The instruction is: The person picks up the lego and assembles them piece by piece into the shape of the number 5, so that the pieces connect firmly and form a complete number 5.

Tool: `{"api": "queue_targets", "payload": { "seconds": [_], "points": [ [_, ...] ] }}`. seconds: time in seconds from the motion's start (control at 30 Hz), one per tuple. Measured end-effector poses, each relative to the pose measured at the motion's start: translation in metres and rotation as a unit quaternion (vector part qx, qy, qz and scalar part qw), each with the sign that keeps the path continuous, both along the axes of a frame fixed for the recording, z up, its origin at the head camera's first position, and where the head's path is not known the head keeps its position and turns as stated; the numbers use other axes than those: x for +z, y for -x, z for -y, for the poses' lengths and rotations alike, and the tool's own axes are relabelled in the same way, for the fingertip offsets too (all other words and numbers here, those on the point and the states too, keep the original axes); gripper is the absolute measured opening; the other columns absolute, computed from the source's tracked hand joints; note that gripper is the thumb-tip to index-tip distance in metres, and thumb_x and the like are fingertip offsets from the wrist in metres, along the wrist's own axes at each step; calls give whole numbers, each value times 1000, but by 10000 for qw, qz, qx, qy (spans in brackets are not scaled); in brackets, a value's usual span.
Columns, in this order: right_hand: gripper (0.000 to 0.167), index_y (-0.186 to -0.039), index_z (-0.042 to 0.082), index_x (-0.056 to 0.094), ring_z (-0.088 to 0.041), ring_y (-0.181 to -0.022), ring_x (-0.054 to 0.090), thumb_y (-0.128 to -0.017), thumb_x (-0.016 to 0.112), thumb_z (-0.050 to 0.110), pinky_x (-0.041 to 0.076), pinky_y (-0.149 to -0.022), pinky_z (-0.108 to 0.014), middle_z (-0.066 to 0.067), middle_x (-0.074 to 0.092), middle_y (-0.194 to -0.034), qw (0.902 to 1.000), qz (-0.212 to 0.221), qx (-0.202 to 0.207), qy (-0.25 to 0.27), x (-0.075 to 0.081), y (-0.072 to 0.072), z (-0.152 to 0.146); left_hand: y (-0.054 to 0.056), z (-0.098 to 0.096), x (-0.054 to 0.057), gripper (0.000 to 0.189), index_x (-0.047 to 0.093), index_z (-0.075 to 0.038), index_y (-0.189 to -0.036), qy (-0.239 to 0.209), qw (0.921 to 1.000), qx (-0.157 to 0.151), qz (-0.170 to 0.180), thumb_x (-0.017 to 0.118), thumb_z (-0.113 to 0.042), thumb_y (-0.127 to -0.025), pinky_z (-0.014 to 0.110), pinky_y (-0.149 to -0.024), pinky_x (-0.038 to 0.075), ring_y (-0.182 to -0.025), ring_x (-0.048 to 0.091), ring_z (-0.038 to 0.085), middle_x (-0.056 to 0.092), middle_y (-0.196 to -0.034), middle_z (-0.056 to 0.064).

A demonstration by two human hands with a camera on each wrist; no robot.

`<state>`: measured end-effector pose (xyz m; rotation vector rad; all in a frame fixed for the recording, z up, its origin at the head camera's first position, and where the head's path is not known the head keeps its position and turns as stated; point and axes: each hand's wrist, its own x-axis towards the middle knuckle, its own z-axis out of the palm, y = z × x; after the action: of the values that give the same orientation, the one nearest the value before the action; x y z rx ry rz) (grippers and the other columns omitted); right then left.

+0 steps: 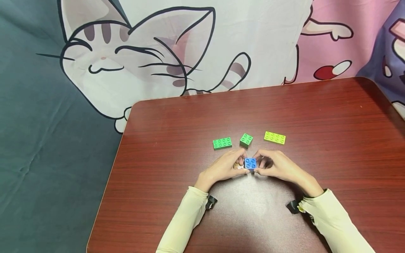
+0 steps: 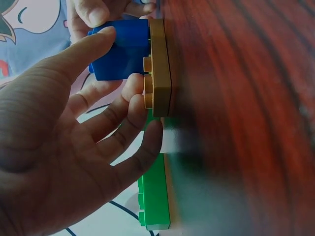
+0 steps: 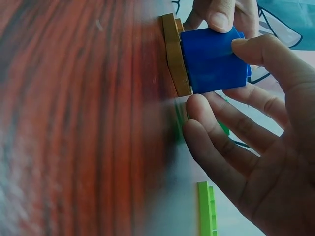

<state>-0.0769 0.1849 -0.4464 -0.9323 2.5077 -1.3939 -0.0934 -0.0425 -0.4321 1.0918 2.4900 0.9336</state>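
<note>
Blue two-by-two toy brick (image 1: 250, 163): found right of centre in the head view, a little below mid-height, studs up, between the two hands. It stands over the right end of a low ochre brick (image 2: 161, 93), whose long axis runs left to right in the head view; the exposed studs lie on the left hand's side. Whether the two are fully pressed together cannot be told.

Left hand (image 1: 226, 165): thumb on the blue brick's near face, fingers curled around towards its far side, pinching it; other fingertips close to the ochre brick. Right hand (image 1: 280, 167): the same pinch, mirrored, at the brick's right side. Neither hand is nearer; both touch.

Beyond the fingertips, higher in the frame: green two-by-four brick (image 1: 222, 143) at left, green two-by-two brick (image 1: 246, 140) set askew at middle, lime two-by-four brick (image 1: 275, 137) at right. All rest on a red-brown wood-grain tabletop (image 1: 177, 147).
</note>
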Motion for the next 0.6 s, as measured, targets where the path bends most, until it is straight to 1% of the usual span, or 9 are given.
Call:
{"api": "queue_targets", "payload": {
  "seconds": [0.23,0.6],
  "points": [
    [25,-93,17,60,-4,-65,58,-75,74,8,49,-55,-25,10,61,-76,9986,-469,80,-217,2,0,1,1,0,0,33,49,-13,-101,-45,10000,-11,-47,72,-25,-81,19,-71,38,-80,52,13,58,-86,3],
    [28,-92,16,60,-3,-63,58,-72,76,6,50,-55,-26,10,61,-73,9971,-704,121,-270,6,0,2,0,0,0,34,50,-12,-103,-7,10000,5,-6,72,-26,-81,19,-72,39,-81,52,14,58,-87,4]
  ]
}}
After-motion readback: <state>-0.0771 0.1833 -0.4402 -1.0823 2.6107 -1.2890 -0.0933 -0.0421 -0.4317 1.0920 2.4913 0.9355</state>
